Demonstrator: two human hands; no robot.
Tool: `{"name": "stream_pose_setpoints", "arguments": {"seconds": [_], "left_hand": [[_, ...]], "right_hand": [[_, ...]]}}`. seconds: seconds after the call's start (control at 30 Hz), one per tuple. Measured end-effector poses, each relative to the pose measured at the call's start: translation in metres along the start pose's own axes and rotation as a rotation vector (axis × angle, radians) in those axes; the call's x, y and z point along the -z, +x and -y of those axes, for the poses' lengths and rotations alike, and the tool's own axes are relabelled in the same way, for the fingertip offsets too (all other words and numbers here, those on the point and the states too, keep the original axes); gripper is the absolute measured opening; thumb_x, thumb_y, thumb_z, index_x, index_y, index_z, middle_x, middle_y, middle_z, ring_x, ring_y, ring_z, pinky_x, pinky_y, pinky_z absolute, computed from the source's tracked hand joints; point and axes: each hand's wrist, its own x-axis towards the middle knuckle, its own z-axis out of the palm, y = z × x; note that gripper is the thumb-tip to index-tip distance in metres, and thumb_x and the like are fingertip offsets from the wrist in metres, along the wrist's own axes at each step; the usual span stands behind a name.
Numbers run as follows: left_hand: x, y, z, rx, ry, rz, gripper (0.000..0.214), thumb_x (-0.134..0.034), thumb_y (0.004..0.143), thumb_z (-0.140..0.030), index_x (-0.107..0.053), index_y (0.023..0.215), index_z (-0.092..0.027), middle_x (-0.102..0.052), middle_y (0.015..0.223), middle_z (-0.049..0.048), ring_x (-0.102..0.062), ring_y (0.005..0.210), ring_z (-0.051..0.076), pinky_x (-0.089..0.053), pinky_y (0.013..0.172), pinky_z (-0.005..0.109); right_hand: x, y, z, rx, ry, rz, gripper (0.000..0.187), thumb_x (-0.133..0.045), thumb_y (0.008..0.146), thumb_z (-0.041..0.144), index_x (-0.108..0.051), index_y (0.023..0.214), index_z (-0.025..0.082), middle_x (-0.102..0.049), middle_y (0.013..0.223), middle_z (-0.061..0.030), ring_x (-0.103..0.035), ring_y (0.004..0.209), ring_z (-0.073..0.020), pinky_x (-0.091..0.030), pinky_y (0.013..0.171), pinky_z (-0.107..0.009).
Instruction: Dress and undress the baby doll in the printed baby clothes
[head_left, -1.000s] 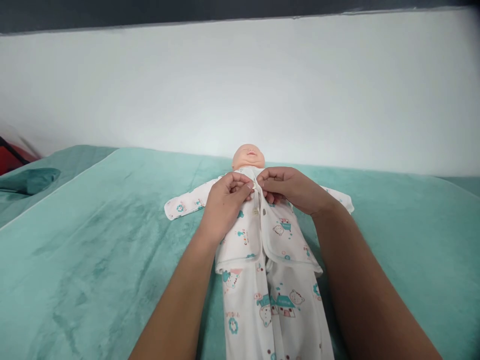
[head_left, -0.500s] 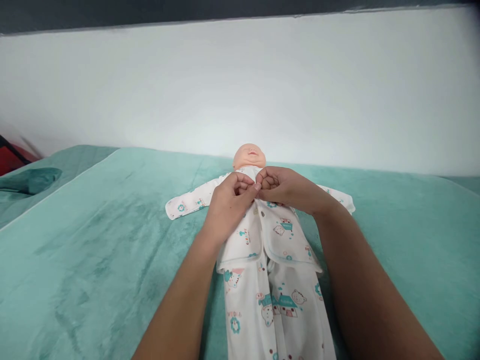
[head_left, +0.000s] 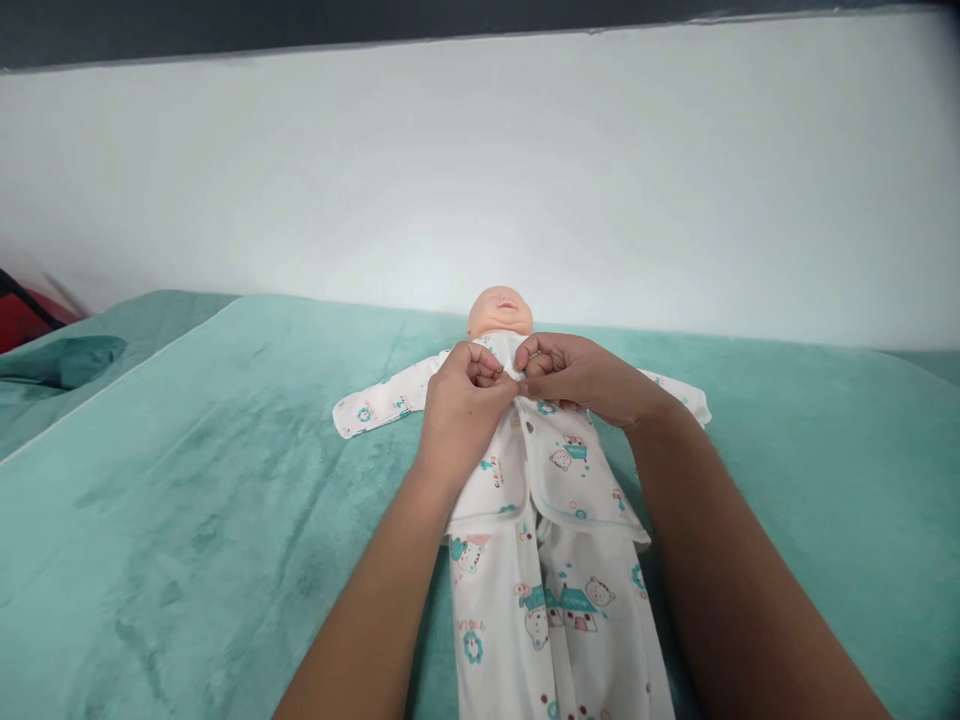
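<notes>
A baby doll (head_left: 501, 311) lies on its back, dressed in a white printed jacket (head_left: 574, 470) and matching trousers (head_left: 506, 620). Both sleeves stretch out to the sides. My left hand (head_left: 472, 400) pinches one front edge of the jacket at the chest. Close against it, my right hand (head_left: 574, 375) pinches the other front edge, thumbs nearly touching. Below the hands the jacket fronts hang apart, with snap buttons (head_left: 529, 427) showing along the edges. Whatever lies directly between the fingertips is hidden.
A teal plush blanket (head_left: 210, 480) spreads under the doll. Behind it rises a white wall (head_left: 480, 170) with a dark band along the top. At the far left are a fold of teal cloth (head_left: 67, 360) and a red and black object (head_left: 26, 315).
Both hands stay at the chest of the jacket. My left hand has shifted slightly to the right, and the fingers have adjusted a little along the front edges.
</notes>
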Motion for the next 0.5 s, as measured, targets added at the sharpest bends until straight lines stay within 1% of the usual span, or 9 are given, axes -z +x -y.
{"name": "stream_pose_setpoints", "arguments": {"seconds": [0.23,0.37,0.5], "left_hand": [[-0.0014,-0.0018,0.0020,-0.045,0.089,-0.021,0.009,-0.054,0.066,-0.014,-0.050,0.072,-0.021,-0.050,0.062,-0.0066,-0.044,0.058,0.010,-0.035,0.057,0.024],[-0.0019,-0.0007,0.0051,-0.073,0.085,-0.030,0.009,-0.054,0.068,-0.015,-0.049,0.073,-0.021,-0.049,0.062,-0.0066,-0.044,0.059,0.010,-0.035,0.057,0.024],[-0.0033,-0.0013,0.0088,-0.118,0.097,-0.050,0.010,-0.053,0.068,-0.013,-0.047,0.070,-0.021,-0.045,0.059,-0.0072,-0.040,0.056,0.009,-0.032,0.055,0.023]], "right_hand": [[-0.0002,-0.0003,0.0001,0.000,0.008,0.014,0.020,-0.070,0.077,0.028,-0.055,0.089,0.023,-0.038,0.060,0.0091,-0.034,0.052,-0.0078,-0.026,0.047,-0.023],[-0.0004,0.0002,0.0008,0.007,0.009,0.021,0.020,-0.070,0.077,0.029,-0.055,0.090,0.024,-0.037,0.060,0.0094,-0.034,0.052,-0.0079,-0.027,0.047,-0.023],[-0.0010,-0.0006,0.0018,-0.005,-0.038,0.001,0.020,-0.069,0.077,0.029,-0.055,0.089,0.024,-0.039,0.059,0.0088,-0.036,0.052,-0.0087,-0.029,0.047,-0.023]]}}
